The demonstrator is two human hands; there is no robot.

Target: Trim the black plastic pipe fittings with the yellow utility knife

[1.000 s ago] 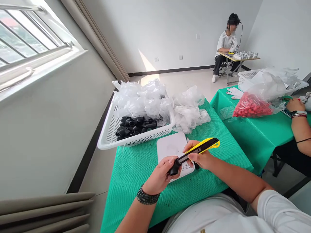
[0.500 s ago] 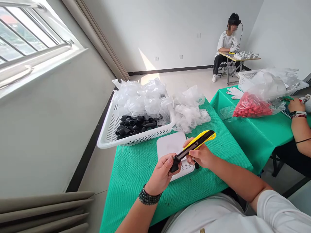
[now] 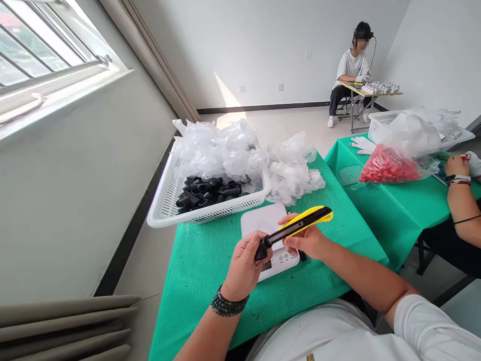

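Note:
Over the green-covered table [image 3: 199, 281], my left hand [image 3: 247, 255] is closed around a small black rubber part [image 3: 262, 248]. My right hand [image 3: 306, 240] grips a yellow and black utility knife [image 3: 306, 221], whose blade end meets the opening of the black part. Beneath both hands lies a white digital scale [image 3: 259, 218], partly hidden by them. A small black piece [image 3: 302, 255] shows at the scale's right edge.
A white basket [image 3: 160, 213] holds black rubber parts [image 3: 203, 190] and clear plastic bags [image 3: 214, 150]. More bags [image 3: 293, 173] lie beside it. On the right table [image 3: 406, 205] are red pieces [image 3: 391, 165] in a bag and a person's arm [image 3: 464, 210]. Another person [image 3: 351, 67] sits farther back.
My left hand and the black part have shifted slightly left. The knife lies at a flatter angle, its blade end still at the part. More of the scale's display shows.

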